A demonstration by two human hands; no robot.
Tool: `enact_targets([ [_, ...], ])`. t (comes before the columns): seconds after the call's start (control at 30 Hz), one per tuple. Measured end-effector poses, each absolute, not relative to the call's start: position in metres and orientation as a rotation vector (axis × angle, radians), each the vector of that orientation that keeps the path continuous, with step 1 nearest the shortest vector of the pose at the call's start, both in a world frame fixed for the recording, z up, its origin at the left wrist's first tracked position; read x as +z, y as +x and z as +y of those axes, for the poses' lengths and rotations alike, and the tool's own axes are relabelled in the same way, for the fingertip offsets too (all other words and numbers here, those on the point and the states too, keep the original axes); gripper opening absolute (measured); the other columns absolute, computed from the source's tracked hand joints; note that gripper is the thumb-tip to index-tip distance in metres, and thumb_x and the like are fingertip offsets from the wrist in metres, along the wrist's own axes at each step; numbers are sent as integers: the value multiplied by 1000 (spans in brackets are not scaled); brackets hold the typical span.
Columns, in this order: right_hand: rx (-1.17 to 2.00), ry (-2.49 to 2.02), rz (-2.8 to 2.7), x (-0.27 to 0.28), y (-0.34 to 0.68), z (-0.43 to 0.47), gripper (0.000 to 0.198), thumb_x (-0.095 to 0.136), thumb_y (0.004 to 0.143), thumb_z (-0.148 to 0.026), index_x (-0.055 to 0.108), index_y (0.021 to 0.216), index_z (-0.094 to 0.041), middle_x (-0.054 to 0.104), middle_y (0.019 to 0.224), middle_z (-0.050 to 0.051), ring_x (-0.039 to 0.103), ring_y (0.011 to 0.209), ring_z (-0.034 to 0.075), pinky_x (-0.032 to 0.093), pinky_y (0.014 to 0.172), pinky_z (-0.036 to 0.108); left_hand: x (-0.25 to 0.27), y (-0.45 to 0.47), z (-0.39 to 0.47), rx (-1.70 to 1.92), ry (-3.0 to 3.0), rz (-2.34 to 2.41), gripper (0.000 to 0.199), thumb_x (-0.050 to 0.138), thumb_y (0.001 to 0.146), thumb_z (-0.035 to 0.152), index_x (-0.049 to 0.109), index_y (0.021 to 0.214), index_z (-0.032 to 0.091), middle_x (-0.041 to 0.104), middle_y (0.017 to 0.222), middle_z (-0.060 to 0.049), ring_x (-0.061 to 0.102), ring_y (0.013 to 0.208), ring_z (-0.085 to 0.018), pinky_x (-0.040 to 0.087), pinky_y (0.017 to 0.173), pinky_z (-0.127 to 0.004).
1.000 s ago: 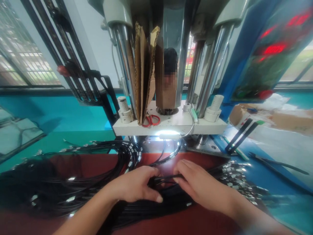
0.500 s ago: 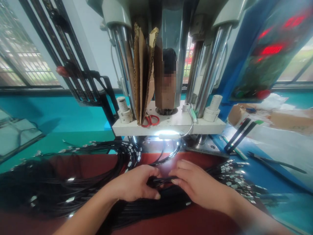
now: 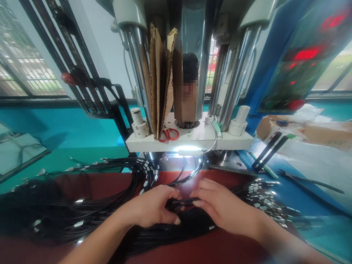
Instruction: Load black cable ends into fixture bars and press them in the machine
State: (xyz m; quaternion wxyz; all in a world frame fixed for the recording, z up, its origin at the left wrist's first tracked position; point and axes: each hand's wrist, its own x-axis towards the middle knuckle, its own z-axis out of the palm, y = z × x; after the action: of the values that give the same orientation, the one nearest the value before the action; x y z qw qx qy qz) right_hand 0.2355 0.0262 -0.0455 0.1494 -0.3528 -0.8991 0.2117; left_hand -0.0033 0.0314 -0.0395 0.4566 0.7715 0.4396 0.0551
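Observation:
Low in the middle of the view, my left hand (image 3: 154, 205) is curled around a few thin black cables (image 3: 187, 202), thumb below and fingers above. From the right, my right hand (image 3: 220, 205) pinches the same cables between thumb and fingertips. Under both hands a thick bundle of black cables (image 3: 170, 236) lies across the red-brown work surface (image 3: 220, 249). Its ends, with shiny metal connectors (image 3: 261, 198), fan out to the right. Another looped bunch of cables (image 3: 137, 172) with silvery pieces curves behind my left hand.
Ahead stands a press with a white plate (image 3: 189, 145) and a lit lamp (image 3: 189, 149). Red-handled scissors (image 3: 169, 135) and folded cardboard (image 3: 159, 84) rest on the plate. Pliers (image 3: 308, 179) lie at right, below a blue control panel (image 3: 291, 80). More cables (image 3: 35, 205) pile at left.
Both hands stay at the same spot on the cables. On the control panel, the pattern of lit red lights differs.

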Motion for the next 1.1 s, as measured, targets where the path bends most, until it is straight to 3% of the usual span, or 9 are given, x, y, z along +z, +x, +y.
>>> enact_targets([
  [0.4,663,-954,-2551,-37,238,27,21,46,95,-24,66,99,-22,60,94,4,52,92,18,42,83,31,-32,-6,32,182,1854,1004,11,63,76,28,63,82,18,55,73,6,46,65,-11,36,60,-21],
  [0.57,621,-1041,-2544,-40,240,26,28,64,83,-43,64,104,-25,65,98,2,55,94,21,42,84,33,-31,-10,33,256,1640,936,18,66,75,31,63,85,17,56,69,4,50,63,-10,39,58,-21],
  [0.7,484,-1235,-2496,-46,243,29,40,61,79,-16,60,118,-26,66,110,4,57,101,23,41,89,35,-34,-18,35,295,1379,775,26,72,72,33,58,84,15,55,57,5,55,49,-10,40,46,-19],
  [0.77,418,-1303,-2494,-41,246,30,43,57,74,-8,63,113,-24,68,107,5,59,98,23,42,86,34,-33,-21,35,311,1335,720,28,74,71,33,57,83,15,58,58,4,58,48,-11,41,43,-18],
  [0.9,160,-1364,-2464,-21,253,27,30,52,71,-5,65,93,-21,69,88,4,60,84,23,41,79,35,-30,-24,32,286,1280,611,29,75,72,35,57,81,14,63,59,1,62,49,-13,47,45,-20],
  [1.0,-104,-1395,-2391,-12,259,20,38,47,68,0,63,97,-18,67,88,6,58,87,25,38,83,39,-31,-25,29,240,1231,533,31,72,74,41,59,82,13,67,68,-3,65,52,-15,51,47,-24],
  [1.1,-153,-1402,-2453,-15,268,15,39,44,67,4,64,93,-18,66,85,7,58,86,25,39,85,41,-29,-27,26,202,1252,523,33,67,78,45,63,84,13,67,71,-5,65,53,-15,52,50,-26],
])
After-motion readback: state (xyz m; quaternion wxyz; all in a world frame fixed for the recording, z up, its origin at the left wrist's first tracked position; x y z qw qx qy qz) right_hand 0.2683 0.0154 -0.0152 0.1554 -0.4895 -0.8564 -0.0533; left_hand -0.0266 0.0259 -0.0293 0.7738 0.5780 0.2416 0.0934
